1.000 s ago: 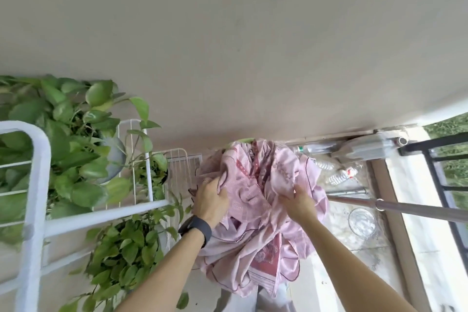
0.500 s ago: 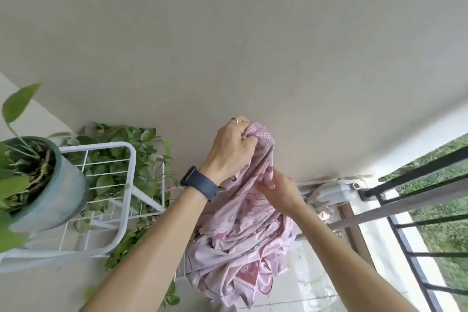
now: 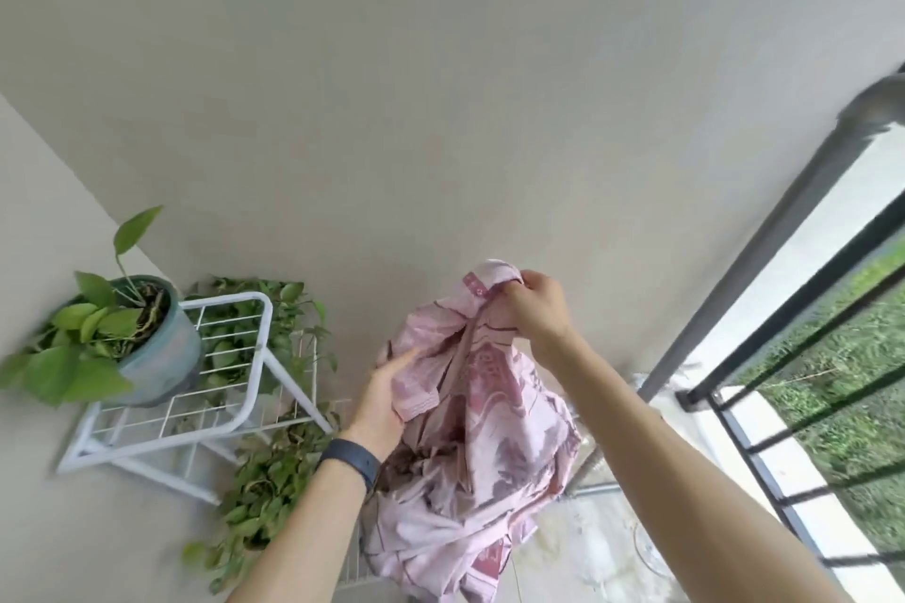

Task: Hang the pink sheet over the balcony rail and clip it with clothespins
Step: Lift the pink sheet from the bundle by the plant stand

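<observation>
The pink patterned sheet (image 3: 485,436) hangs bunched in front of me, its lower folds trailing toward the floor. My right hand (image 3: 536,309) pinches its top edge, held highest. My left hand (image 3: 384,399), a dark band on the wrist, grips a fold lower down on the sheet's left side. The black balcony rail (image 3: 803,304) runs diagonally at the right, apart from the sheet. A grey pole (image 3: 778,235) slants just inside it. No clothespins show.
A white wire plant stand (image 3: 254,357) stands at the left with a grey-green pot (image 3: 161,353) of leafy vine and more vine trailing below. A beige wall fills the background. Grass lies beyond the rail; pale floor tiles lie below the sheet.
My right hand has risen to the sheet's top edge while my left dropped to a lower fold. The view has swung, bringing the rail closer on the right.
</observation>
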`<state>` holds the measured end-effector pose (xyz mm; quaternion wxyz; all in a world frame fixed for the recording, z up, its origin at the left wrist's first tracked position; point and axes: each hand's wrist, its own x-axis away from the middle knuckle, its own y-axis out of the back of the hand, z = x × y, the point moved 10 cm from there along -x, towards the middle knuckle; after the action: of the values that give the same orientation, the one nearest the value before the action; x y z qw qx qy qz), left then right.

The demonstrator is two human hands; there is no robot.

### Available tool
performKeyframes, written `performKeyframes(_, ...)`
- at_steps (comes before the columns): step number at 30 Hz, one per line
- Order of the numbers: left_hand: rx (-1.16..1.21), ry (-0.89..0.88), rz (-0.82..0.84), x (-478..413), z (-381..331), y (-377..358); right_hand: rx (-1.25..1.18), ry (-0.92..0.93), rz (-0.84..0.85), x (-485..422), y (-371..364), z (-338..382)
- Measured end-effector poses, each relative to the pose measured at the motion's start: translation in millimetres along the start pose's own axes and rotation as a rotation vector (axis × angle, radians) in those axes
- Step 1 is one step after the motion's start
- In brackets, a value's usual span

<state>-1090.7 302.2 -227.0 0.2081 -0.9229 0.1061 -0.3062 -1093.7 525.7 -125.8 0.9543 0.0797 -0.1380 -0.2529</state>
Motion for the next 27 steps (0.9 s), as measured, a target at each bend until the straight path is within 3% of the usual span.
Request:
performKeyframes(2, 0.061, -0.021, -0.159, 10, 26, 22, -0.048, -0.024, -0.003, 4, 0, 1)
performKeyframes(3, -0.101, -0.080, -0.225, 15, 29, 31, -0.058, -0.035, -0.008, 4, 0, 2)
performKeyframes(4, -0.291, -0.138, -0.191, 18, 29, 25, -0.062, -0.042, -0.010, 5, -1, 3)
performKeyframes(7, -0.787, -0.109, 0.068, 19, 50, -24, -0.122, -0.066, 0.045, 11, -9, 12)
performKeyframes(10, -1.181, -0.289, -0.070, -1, 19, -57, -0.256, -0.060, 0.108, 15, -16, 28)
performKeyframes(13, -1.345, -0.556, -0.190, -9, -29, -94, -0.353, 0.022, 0.161, 13, -3, 49)
performKeyframes(17, -1.261, -0.668, -0.233, -2, -94, -116, -0.364, 0.087, 0.127, 14, 54, 17)
performKeyframes(21, -1.059, -0.925, -0.154, 42, -183, -164, -0.088, -0.267, -0.012, 33, 96, -120)
performKeyframes(23, -0.935, -0.986, -0.071, 64, -214, -194, -0.065, -0.474, 0.036, 55, 87, -182)
performKeyframes(25, -0.832, -1.011, -0.008, 80, -235, -219, -0.255, -0.655, 0.194, 75, 51, -216)
performKeyframes(27, -0.789, -1.034, 0.023, 92, -249, -240, -0.410, -0.685, 0.292, 85, 17, -213)
